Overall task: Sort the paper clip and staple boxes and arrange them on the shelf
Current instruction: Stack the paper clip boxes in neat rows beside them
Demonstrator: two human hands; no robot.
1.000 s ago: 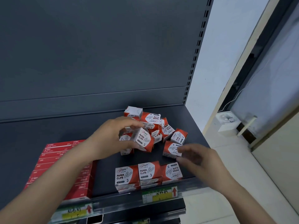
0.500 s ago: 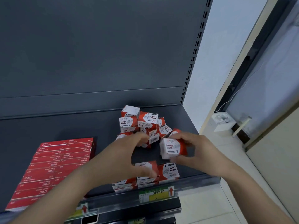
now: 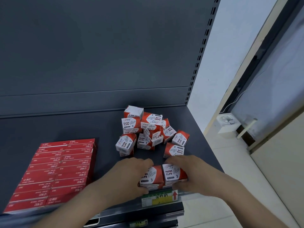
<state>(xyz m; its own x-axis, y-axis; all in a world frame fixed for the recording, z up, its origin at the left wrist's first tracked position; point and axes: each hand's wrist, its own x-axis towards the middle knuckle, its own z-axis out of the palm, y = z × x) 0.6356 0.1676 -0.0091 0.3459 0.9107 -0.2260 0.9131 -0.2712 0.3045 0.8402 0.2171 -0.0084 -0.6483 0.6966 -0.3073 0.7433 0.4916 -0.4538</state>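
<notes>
A loose heap of red-and-white paper clip boxes (image 3: 148, 129) lies at the back right of the dark shelf (image 3: 65, 129). Flat red staple boxes (image 3: 56, 171) lie in neat rows on the left. At the shelf's front edge stands a row of stacked paper clip boxes. My left hand (image 3: 130, 175) grips the middle box (image 3: 152, 176) of that row and hides the boxes left of it. My right hand (image 3: 192, 173) grips the rightmost box (image 3: 172, 173), fingers curled over its back and right side. The two held boxes touch side by side.
A green and yellow price tag (image 3: 158, 198) with a red arrow sits on the shelf's front rail. The shelf's back panel (image 3: 98, 46) rises behind. To the right are a white wall, a door frame, and a small white device (image 3: 226, 124) on the floor.
My right hand has carried a paper clip box from the heap down onto the front row's right end. My left hand has moved down onto the box beside it.
</notes>
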